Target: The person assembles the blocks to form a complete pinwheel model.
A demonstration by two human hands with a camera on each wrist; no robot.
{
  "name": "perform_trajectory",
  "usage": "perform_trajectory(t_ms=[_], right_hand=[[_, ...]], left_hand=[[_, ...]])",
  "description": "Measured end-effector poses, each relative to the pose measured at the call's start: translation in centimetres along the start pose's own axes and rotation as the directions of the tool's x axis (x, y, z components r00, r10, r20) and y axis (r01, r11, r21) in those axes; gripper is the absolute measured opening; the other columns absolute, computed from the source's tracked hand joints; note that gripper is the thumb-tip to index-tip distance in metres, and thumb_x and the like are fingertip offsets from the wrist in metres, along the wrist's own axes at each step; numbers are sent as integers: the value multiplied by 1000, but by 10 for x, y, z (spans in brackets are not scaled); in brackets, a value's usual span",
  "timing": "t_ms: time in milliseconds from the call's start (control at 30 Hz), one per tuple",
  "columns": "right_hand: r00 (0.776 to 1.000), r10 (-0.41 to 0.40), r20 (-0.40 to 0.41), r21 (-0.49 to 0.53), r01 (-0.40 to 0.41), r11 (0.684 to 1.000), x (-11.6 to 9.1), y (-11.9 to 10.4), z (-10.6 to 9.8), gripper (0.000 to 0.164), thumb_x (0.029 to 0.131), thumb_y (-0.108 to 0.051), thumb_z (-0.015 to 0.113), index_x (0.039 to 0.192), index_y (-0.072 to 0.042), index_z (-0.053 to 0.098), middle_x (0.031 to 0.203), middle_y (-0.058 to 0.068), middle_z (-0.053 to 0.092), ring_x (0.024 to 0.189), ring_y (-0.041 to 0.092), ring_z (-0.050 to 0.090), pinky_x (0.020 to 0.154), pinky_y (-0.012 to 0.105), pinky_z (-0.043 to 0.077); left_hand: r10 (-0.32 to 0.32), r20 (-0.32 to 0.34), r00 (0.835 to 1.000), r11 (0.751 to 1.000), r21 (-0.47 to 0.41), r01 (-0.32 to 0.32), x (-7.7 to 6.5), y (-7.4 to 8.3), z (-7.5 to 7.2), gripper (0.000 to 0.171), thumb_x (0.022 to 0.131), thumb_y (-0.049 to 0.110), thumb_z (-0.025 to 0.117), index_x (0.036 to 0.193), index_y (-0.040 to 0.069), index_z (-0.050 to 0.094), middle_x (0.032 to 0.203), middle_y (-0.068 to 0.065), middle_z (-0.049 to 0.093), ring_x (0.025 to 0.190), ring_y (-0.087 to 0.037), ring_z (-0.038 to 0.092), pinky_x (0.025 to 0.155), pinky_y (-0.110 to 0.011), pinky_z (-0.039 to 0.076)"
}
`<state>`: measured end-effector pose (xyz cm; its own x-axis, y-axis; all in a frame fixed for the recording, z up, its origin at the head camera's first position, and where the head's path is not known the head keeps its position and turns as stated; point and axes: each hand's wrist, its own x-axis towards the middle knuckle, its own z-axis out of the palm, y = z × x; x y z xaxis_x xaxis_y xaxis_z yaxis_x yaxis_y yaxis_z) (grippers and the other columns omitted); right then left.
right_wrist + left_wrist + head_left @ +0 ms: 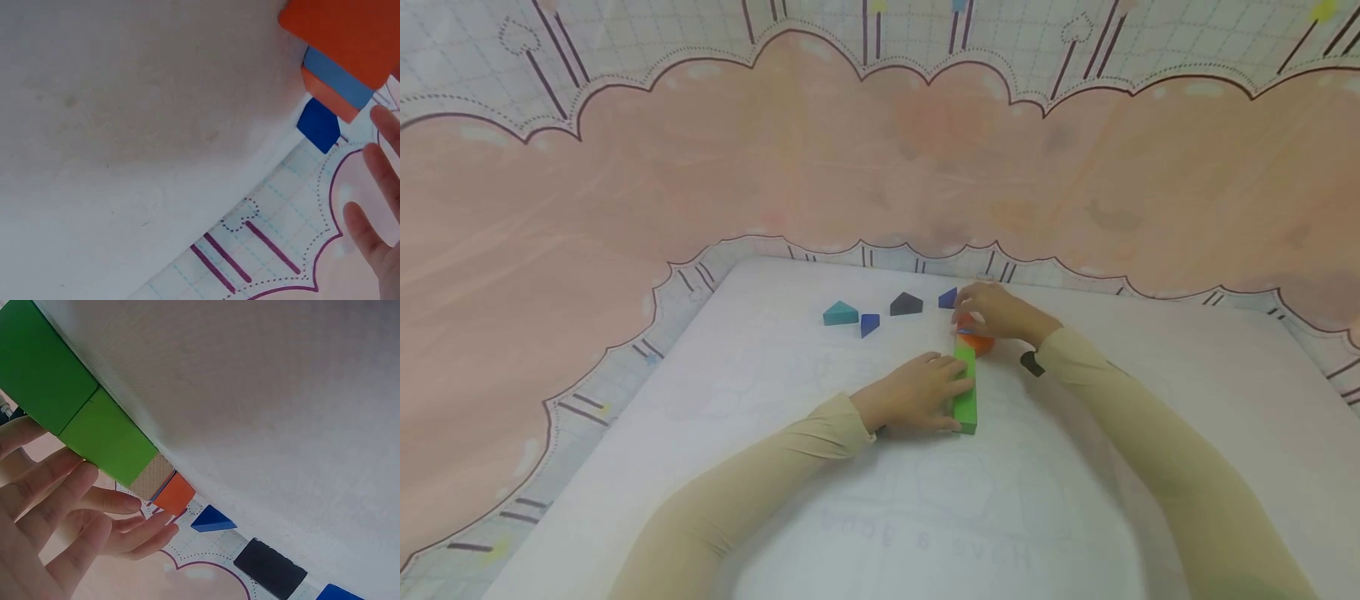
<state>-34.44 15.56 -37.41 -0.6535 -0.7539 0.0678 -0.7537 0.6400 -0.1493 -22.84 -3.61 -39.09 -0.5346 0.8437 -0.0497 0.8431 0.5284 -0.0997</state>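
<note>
On the white table, a bright green block point(966, 412) lies lengthwise, with my left hand point(921, 392) resting its spread fingers on it. The left wrist view shows two green blocks end to end, a darker one point(47, 369) and a lighter one point(109, 434). Past them come a bare-wood face point(153, 477) and an orange block point(175, 494). My right hand point(1000, 310) arches over the orange pieces at the far end. In the right wrist view its fingers extend beside a large orange block point(350, 31) and a blue piece point(337, 76); its thumb is out of that view.
Farther back lie a teal block point(841, 314), a small blue block point(869, 324), a dark grey block point(907, 304) and another blue block point(947, 298). A patterned pink curtain point(850, 167) surrounds the table's back and left side. A black object point(1032, 363) shows below the right wrist.
</note>
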Motion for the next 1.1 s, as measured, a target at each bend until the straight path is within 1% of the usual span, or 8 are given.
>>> perform_trajectory(t_ms=[100,200,400,500,767,933,1100], right_hand=[[999,-23,-23,-23,23,999,-3,-3,0,14,86,-16,66,98,-14,72,113,11,64,116,32,52,106,61,32],[999,-35,-23,-26,34,999,-5,-5,0,13,86,-16,66,98,-15,72,114,11,63,117,32,50,107,62,29],[998,-65,-13,-18,65,998,-7,-8,0,16,86,-9,65,96,-16,74,114,11,64,117,31,51,105,54,35],[998,-61,-2,-13,61,998,-6,-10,0,18,84,-5,65,96,-16,74,115,11,64,116,31,52,103,52,38],[999,-41,19,-11,41,999,-6,-12,0,19,85,-5,65,95,-17,75,114,10,65,116,30,53,102,50,39],[999,-46,-3,1,46,999,-8,-11,-1,18,85,-6,65,98,-15,73,114,12,65,115,32,53,101,53,39],[999,-24,-30,-1,24,1000,-11,-6,-2,19,85,-11,67,103,-12,71,114,11,65,116,31,52,104,56,36]], left_hand=[[1,-3,1000,1000,2,-1,0,0,1,59,87,55,56,132,18,47,133,-4,47,125,-21,46,114,-39,32],[-2,-1,1000,1000,0,2,0,0,1,60,87,55,56,133,18,46,135,-5,47,126,-21,46,114,-39,32],[-12,15,1000,1000,-8,13,0,1,1,62,87,55,55,136,18,45,139,-6,45,129,-21,44,115,-39,30],[-14,18,1000,1000,-8,15,0,1,1,62,87,55,55,136,18,45,140,-6,45,129,-21,44,115,-39,30],[-10,11,1000,1000,-6,10,-1,2,0,60,87,54,56,134,19,45,139,-6,45,128,-21,45,115,-39,31],[-5,8,1000,1000,-6,5,-1,1,0,59,87,55,55,133,19,46,138,-6,46,128,-21,45,115,-40,31],[2,-1,1000,1000,11,-2,-1,1,0,59,87,55,55,132,19,46,137,-6,47,127,-21,46,114,-40,32]])
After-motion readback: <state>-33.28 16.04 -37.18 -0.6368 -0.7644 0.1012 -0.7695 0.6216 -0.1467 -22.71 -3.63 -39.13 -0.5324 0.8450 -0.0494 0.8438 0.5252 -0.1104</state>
